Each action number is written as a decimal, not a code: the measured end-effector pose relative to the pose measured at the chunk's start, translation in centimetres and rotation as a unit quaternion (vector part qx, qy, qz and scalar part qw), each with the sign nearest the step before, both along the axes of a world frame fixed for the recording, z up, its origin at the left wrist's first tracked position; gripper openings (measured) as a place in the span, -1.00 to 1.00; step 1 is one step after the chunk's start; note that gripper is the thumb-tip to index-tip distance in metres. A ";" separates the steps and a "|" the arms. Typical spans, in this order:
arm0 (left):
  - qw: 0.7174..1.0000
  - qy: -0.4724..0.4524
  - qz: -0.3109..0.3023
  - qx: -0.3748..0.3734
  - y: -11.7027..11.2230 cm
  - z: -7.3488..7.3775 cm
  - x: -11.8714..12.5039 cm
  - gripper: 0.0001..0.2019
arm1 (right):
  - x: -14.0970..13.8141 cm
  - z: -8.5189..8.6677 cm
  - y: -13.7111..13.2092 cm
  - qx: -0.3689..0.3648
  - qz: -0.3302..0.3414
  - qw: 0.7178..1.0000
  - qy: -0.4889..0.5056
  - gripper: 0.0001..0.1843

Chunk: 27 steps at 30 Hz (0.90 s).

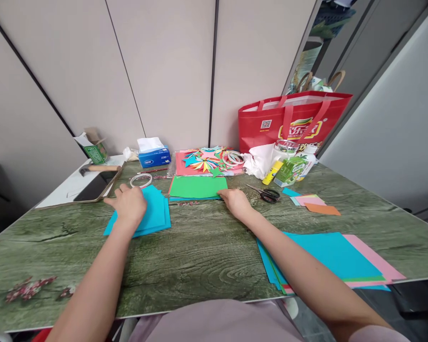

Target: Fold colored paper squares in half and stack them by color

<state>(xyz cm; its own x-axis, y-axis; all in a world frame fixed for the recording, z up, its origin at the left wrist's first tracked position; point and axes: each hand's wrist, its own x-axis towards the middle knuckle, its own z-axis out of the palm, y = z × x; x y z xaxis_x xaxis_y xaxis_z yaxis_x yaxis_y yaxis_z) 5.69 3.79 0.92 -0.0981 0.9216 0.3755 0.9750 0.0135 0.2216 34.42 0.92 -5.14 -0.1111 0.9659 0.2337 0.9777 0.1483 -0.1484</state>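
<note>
My left hand (pixel 129 203) lies flat, fingers spread, on a small stack of blue paper sheets (pixel 156 213) on the green wood-grain table (pixel 199 251). My right hand (pixel 236 201) rests at the near right corner of a green paper sheet (pixel 196 186), fingertips touching its edge, fingers loosely extended. Black-handled scissors (pixel 266 194) lie just right of that hand. A roll of clear tape (pixel 141 180) sits just beyond the left hand.
A pile of blue, green and pink sheets (pixel 338 259) lies at the near right edge. Coloured paper stars (pixel 207 161), tape rings, a glue stick (pixel 272 172), a tissue box (pixel 154 154), a phone (pixel 94 186), a hammer (pixel 98 168) and a red bag (pixel 292 121) line the back.
</note>
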 end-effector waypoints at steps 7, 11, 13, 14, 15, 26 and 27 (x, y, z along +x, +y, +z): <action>0.976 -0.109 -0.190 0.001 -0.2 -0.9 2.7 -0.70 | -0.3 0.6 -0.7 0.179 0.032 0.969 0.168 -0.77; 0.922 -0.214 -0.322 0.028 -0.8 -1.7 4.1 -0.24 | -1.2 2.0 -1.8 0.252 0.141 0.910 0.298 -0.81; 0.897 -0.250 -0.364 0.032 -1.1 -1.8 4.7 0.07 | -1.7 2.7 -2.3 0.216 0.193 0.891 0.349 -0.81; 0.887 -0.266 -0.377 0.027 -1.3 -1.9 5.0 0.16 | -1.9 3.0 -2.5 0.190 0.216 0.883 0.371 -0.80; 0.878 -0.283 -0.387 0.017 -1.4 -1.9 5.2 0.21 | -2.1 3.2 -2.7 0.160 0.238 0.876 0.388 -0.80; 0.795 -0.379 -0.448 -0.155 -3.3 -1.3 6.4 0.29 | -2.8 4.1 -3.8 0.005 0.292 0.822 0.489 -0.76; 0.795 -0.379 -0.445 -0.161 -3.4 -1.2 6.5 0.30 | -2.8 4.1 -3.9 -0.012 0.293 0.813 0.502 -0.76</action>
